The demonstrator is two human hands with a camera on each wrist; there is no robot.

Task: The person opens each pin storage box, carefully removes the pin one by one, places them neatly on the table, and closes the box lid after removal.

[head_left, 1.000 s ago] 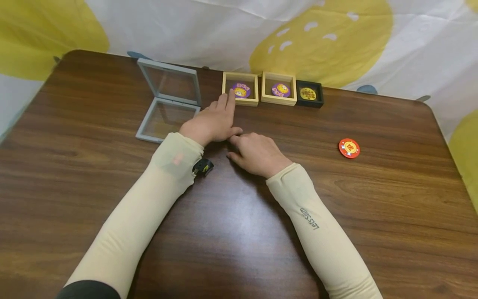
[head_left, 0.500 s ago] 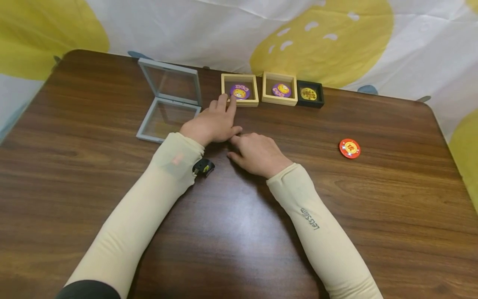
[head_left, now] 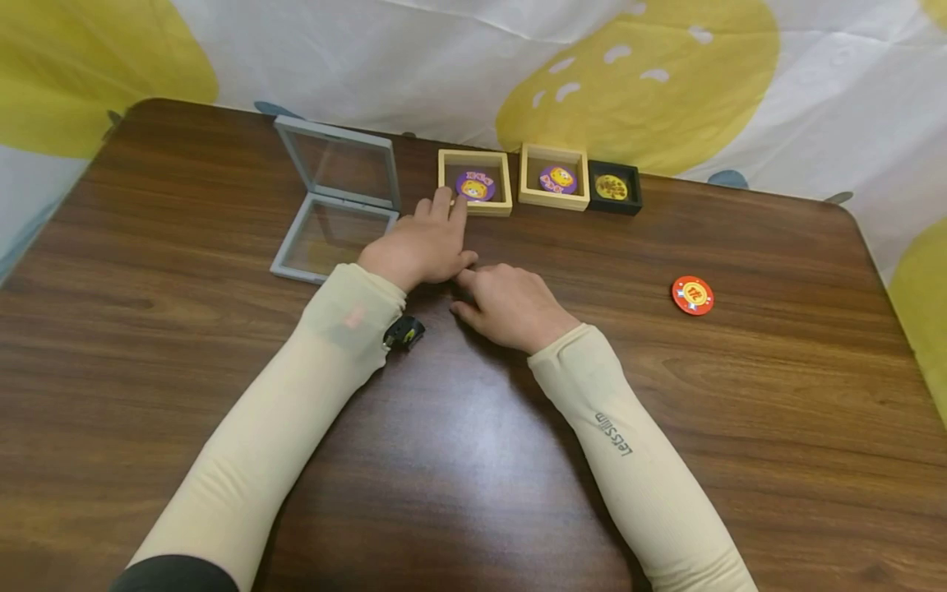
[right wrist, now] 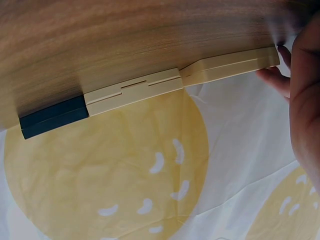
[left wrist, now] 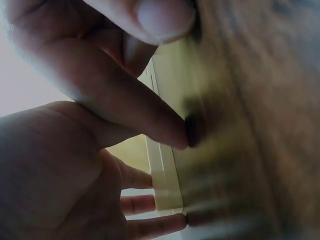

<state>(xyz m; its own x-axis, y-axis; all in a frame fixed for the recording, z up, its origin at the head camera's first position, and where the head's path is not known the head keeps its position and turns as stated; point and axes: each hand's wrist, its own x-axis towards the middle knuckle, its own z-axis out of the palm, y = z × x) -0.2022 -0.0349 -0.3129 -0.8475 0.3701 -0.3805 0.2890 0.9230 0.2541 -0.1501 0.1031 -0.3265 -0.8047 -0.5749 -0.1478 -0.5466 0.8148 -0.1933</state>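
My left hand (head_left: pixel 423 242) reaches out with its fingers mostly straight, fingertips at the near left part of the left cream box (head_left: pixel 490 209). Inside that box lies a purple round badge (head_left: pixel 476 187) with a yellow bear face, partly covered by the fingers. In the left wrist view, fingertips meet the side of the cream box (left wrist: pixel 166 185). My right hand (head_left: pixel 514 304) rests on the table just nearer, fingers loosely bent and holding nothing. Its index fingertip is right at the left thumb. The right wrist view shows the left cream box (right wrist: pixel 230 65) low and side-on.
Right of that box stand another cream box (head_left: pixel 553 200) with a purple badge and a small black box (head_left: pixel 634 201) with a gold disc. A grey hinged clear frame (head_left: pixel 296 274) stands unfolded at left. A red round disc (head_left: pixel 692 295) lies at right. A patterned cloth (head_left: pixel 444 66) hangs behind.
The left cream box has slid slightly toward me, with its badge inside. My left fingers have drawn back from over the box to its near edge. The right hand has stayed put.
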